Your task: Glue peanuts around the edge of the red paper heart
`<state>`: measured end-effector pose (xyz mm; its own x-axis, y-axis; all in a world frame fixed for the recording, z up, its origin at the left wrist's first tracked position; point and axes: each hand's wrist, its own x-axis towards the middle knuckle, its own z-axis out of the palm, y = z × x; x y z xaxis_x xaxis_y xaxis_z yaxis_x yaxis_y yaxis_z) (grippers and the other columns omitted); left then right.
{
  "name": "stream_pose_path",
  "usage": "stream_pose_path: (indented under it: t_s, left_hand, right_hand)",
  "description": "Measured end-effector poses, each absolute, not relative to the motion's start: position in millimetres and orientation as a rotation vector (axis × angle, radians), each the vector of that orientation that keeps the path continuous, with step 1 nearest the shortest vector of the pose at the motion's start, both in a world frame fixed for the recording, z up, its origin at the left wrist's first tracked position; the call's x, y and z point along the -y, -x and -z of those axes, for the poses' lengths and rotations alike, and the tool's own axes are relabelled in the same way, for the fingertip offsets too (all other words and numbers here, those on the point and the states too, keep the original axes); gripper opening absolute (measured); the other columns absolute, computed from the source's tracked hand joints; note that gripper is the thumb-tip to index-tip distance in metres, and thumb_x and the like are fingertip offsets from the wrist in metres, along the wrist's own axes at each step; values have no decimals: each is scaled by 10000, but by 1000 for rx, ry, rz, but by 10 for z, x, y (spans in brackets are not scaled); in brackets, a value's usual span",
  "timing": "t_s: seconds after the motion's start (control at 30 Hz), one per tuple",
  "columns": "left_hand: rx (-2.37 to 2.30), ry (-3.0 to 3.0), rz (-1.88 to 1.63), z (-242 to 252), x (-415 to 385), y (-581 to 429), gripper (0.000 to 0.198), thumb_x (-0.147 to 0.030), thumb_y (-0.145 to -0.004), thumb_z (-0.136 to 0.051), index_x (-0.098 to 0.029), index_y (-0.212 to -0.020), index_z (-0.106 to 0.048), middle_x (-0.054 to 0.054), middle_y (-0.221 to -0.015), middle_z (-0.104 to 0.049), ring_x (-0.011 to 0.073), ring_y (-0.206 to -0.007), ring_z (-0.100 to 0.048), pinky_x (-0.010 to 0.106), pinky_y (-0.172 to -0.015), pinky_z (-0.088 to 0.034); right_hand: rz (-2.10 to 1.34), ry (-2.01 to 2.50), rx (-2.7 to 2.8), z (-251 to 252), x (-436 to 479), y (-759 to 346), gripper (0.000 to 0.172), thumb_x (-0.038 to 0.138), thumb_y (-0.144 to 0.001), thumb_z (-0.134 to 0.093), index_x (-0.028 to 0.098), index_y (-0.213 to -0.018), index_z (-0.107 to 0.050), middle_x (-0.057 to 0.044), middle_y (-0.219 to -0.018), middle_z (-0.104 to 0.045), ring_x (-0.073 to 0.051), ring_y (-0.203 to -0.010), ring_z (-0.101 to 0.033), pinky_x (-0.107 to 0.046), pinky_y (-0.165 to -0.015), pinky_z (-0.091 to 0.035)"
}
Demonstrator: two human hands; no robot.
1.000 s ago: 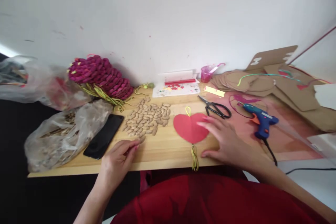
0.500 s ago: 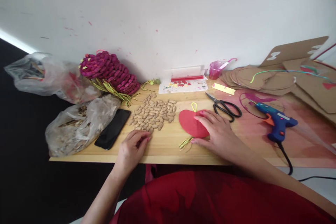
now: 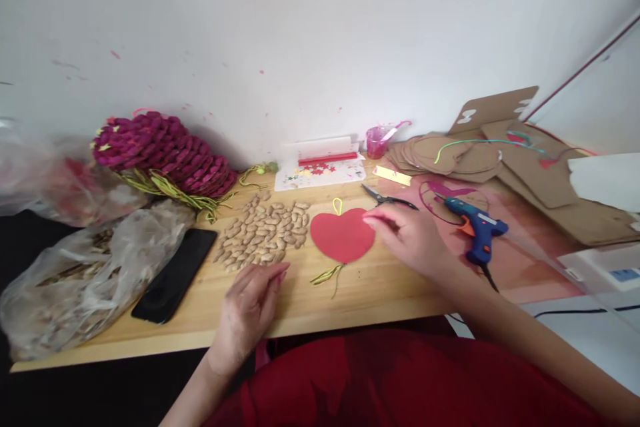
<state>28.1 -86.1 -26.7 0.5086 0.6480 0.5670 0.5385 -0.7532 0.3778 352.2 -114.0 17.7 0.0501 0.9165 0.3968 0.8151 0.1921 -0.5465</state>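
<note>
Your red heart cutout lies flat on the wooden table; its yellow loop at twelve o'clock and string tassel near seven look done, while its face is bare, with peanuts loose at nine. Your right hand, at three, has fingertips bunched together; your left hand, at eight, is curled. I can't tell whether either pinches anything.
</note>
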Motion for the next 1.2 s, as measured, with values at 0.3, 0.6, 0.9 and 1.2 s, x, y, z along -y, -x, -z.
stream_pose_path:
  t_s: [0.3, 0.6, 0.9, 1.2]
  left_hand:
    - [-718, -2709, -967, 71, 655, -910, 388, -77, -977, -568, -233, -1332, -584, 66, -1104, -724, 206, -1011, -648, 377, -937, -507]
    - [-590, -2847, -711, -78, 399, -1498, 217, -241, -1014, -560, -206, -1198, -670, 99, -1112, -723, 262, -1042, -647, 452, -936, -524]
    - [-663, -2765, -706, 217, 269, -1379, 298, -270, -989, -608, -196, -1278, -627, 126, -1218, -681, 289, -1116, -637, 498, -985, -519]
    - [-623, -2772, -651, 151, 263, -1369, 273, -235, -984, -610, -186, -1252, -626, 119, -1207, -682, 291, -1110, -637, 510, -974, -516]
  right_hand:
    - [65, 2036, 1821, -237, 1045, -4020, 273, 344, -946, -573, 139, -1065, -709, -126, -980, -731, -269, -916, -624, -348, -776, -423]
    - [31, 2219, 1845, -120, 1055, -3989, 190, 324, -940, -629, 170, -1028, -700, -125, -968, -737, -293, -952, -645, -357, -794, -440]
    - [76, 2404, 1859, -337, 751, -4349, 189, 232, -933, -597, 136, -1007, -741, -148, -1007, -739, -289, -1016, -628, -354, -844, -420]
    - [153, 2426, 2017, -286, 394, -4445, 280, 183, -933, -519, 103, -948, -787, -176, -1008, -744, -288, -1019, -616, -388, -929, -377]
